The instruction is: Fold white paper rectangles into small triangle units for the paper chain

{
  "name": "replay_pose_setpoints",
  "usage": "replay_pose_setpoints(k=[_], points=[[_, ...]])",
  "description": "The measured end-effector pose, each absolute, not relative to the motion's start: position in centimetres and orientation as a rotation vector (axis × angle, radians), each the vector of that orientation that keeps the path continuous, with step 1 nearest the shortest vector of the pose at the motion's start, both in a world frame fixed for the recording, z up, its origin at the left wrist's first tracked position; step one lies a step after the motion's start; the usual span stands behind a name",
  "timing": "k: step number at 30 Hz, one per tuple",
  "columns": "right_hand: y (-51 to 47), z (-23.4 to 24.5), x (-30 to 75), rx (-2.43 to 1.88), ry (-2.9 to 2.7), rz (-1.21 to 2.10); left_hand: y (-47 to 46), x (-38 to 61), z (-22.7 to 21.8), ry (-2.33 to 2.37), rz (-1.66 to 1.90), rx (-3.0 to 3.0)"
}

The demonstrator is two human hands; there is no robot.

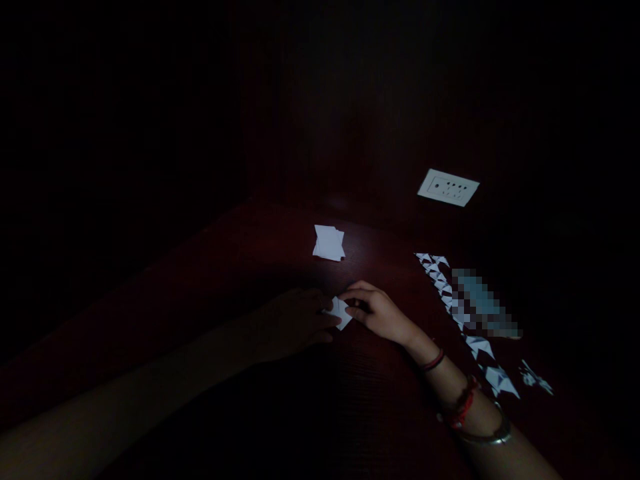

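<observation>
A small white piece of paper, partly folded with a pointed outline, lies on the dark red tabletop between my two hands. My left hand is in deep shadow; its fingertips press the paper's left side, with the fingers curved around that edge. My right hand is brightly lit and pinches the paper's right edge between thumb and fingers. A red bracelet, a dark band and a metal bangle circle my right forearm. Beyond the hands sits a short stack of white paper squares.
Along the right runs a row of several folded white paper pieces. Beside it lies a blurred bluish object, and small white scraps sit nearer. A white power socket is on the wall behind the table. The surroundings are very dark.
</observation>
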State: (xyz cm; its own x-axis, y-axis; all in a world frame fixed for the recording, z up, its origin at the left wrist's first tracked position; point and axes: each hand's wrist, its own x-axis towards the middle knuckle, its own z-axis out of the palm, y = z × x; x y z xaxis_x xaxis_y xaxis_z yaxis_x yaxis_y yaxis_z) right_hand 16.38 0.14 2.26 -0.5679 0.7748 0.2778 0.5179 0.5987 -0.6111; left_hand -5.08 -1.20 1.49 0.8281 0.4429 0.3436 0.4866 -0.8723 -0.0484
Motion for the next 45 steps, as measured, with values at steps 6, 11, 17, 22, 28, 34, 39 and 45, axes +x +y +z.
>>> replay_pose_setpoints(k=[6, 11, 17, 22, 28, 34, 39, 45], points=[[0.3, 2.0, 16.6, -1.073, -2.279, 0.673, -0.7, -5.3, 0.9, -0.733, -0.493, -2.926], [0.5, 2.1, 16.6, -1.116, -2.232, 0.664, -1.0, -5.3, 1.2, -0.772, -0.386, -2.959], [0.5, 2.3, 16.5, -1.148, -2.157, 0.627, -1.1, -5.4, 1.2, -0.775, -0.363, -2.959], [-0.1, 2.5, 16.6, -1.065, -2.215, 0.604, -0.2, -5.7, 1.4, -0.763, -0.361, -3.031], [-0.8, 2.5, 16.2, -1.063, -2.176, 0.598, 0.1, -6.0, 2.1, -0.881, -0.329, -3.116], [-0.7, 2.3, 16.2, -1.037, -2.225, 0.625, 0.1, -6.3, 2.4, -0.824, -0.252, -3.147], [-0.6, 2.4, 16.4, -0.938, -2.279, 0.755, 0.4, -6.6, 2.0, -0.766, -0.271, -3.130], [-0.4, 2.3, 16.9, -0.885, -2.305, 0.837, 0.4, -6.5, 2.1, -0.715, -0.350, -3.109]])
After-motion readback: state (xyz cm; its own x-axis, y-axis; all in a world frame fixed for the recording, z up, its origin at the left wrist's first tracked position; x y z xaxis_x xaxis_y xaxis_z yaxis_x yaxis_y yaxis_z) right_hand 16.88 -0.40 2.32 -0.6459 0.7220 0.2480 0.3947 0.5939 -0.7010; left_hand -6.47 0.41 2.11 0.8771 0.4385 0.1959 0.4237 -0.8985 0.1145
